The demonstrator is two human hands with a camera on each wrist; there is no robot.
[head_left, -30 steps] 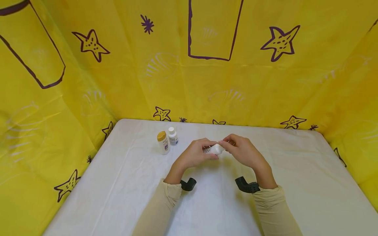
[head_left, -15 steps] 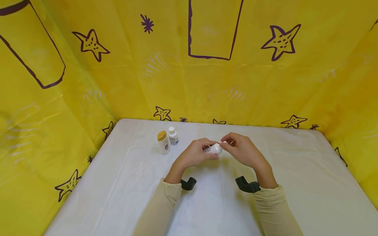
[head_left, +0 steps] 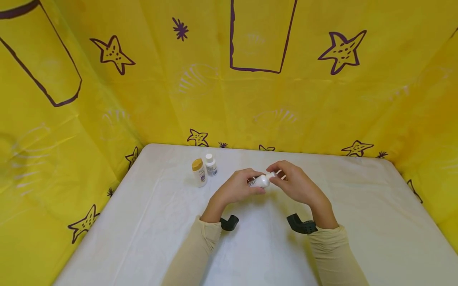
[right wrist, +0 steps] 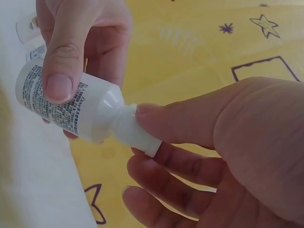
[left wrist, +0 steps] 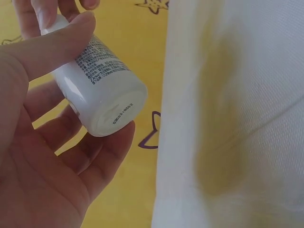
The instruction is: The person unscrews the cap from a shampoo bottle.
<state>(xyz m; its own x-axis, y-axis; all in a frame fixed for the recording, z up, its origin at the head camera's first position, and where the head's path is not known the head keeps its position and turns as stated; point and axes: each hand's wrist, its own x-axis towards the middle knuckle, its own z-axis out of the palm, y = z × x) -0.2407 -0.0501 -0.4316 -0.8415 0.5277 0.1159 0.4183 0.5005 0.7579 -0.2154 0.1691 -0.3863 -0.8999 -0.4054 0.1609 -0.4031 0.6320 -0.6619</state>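
While gripped: smooth white cylindrical bottle (head_left: 262,181).

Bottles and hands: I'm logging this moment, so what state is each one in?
White bottle: held off the table, lying sideways, cap on.
Left hand: grips the bottle's body.
Right hand: pinches the cap.
Yellow-capped bottle: upright, capped.
Small white-capped bottle: upright, capped.

The bottle (head_left: 262,181) is mostly hidden between both hands. Labels on the two far bottles (head_left: 204,171) are too small to read.
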